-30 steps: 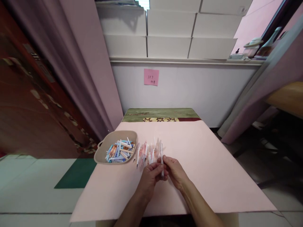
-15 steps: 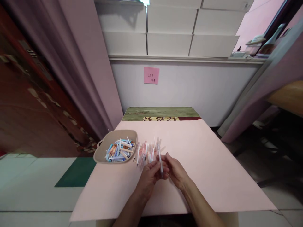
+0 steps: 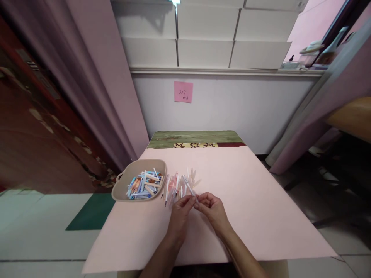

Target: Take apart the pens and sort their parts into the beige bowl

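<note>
A slim, pale, clear-looking pen [image 3: 189, 186] is pinched between my two hands, its far end slanting up and to the left. My left hand [image 3: 182, 210] grips it with thumb and fingers at the lower part. Close against it, my right hand [image 3: 211, 210] pinches the near end, which the fingers mostly cover. Just beyond my left hand lies a loose pile of pen parts [image 3: 173, 185], pink, white and clear, some with dark tips. To the left of the pile stands a beige basket [image 3: 119, 193] holding many blue, white, orange and tan pen pieces [image 3: 145, 185].
Pink paper [image 3: 255, 216] covers the table, whose green patterned far end [image 3: 197, 137] shows near the wall. A pink note [image 3: 183, 92] is stuck on the wall below white boxes [image 3: 205, 52]. Curtains [image 3: 95, 77] hang at left, with more at right.
The pen has tipped from nearly upright to slanting left. My right hand has turned and its fingers have closed on the near end beside my left hand. The view shifted slightly.
</note>
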The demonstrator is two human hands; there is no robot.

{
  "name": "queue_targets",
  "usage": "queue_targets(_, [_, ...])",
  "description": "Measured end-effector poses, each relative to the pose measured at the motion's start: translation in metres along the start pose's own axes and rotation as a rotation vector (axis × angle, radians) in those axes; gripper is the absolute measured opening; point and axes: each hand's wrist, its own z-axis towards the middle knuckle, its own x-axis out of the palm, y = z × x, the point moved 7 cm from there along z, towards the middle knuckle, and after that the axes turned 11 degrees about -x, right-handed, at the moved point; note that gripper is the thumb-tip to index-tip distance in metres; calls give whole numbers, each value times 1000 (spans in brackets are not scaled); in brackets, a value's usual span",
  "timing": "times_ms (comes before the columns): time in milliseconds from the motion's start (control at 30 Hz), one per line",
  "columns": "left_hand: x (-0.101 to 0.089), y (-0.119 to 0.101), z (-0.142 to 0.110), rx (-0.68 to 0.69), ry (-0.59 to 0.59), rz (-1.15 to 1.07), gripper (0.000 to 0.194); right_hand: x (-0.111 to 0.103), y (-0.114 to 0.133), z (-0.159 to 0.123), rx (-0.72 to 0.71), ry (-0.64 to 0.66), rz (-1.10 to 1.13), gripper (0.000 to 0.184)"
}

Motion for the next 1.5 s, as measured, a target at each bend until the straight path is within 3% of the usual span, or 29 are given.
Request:
queue_targets(267, [-17, 4, 11, -12, -96, -85, 24, -9, -3, -7, -94, 1, -383, 22])
queue_targets(367, [-13, 1, 8, -5, -51, -114, 22, -4, -2, -8, -106, 17, -363, 24])
queue_targets(467, [-11, 3, 6, -39, 3, -146, 20, 3, -8, -11, -27, 60, -274, 29])
queue_targets(600, [-18, 7, 5, -58, -30, -172, 23, 14, -17, -16, 72, 127, -180, 34])
queue_targets(800, [-22, 11, 7, -61, -42, -197, 26, 19, -9, -17, -49, 120, -346, 29])
queue_targets(900, [-24, 12, 6, -64, -55, -177, 24, 20, -9, -16, -31, 141, -361, 32])
queue_targets(1033, [-27, 9, 4, -55, -69, -152, 25, 24, -18, -16, 74, 191, -230, 40])
queue_targets(1267, [-9, 11, -2, -238, 209, -206, 33, 35, -25, -22, 247, 223, 178, 40])
queue_targets(1400, [-9, 12, -3, -277, 210, -259, 35, 40, -28, -30, 372, 245, 359, 34])
queue_targets(1500, [-8, 14, -4, -310, 215, -260, 30, 41, -30, -32, 411, 250, 371, 37])
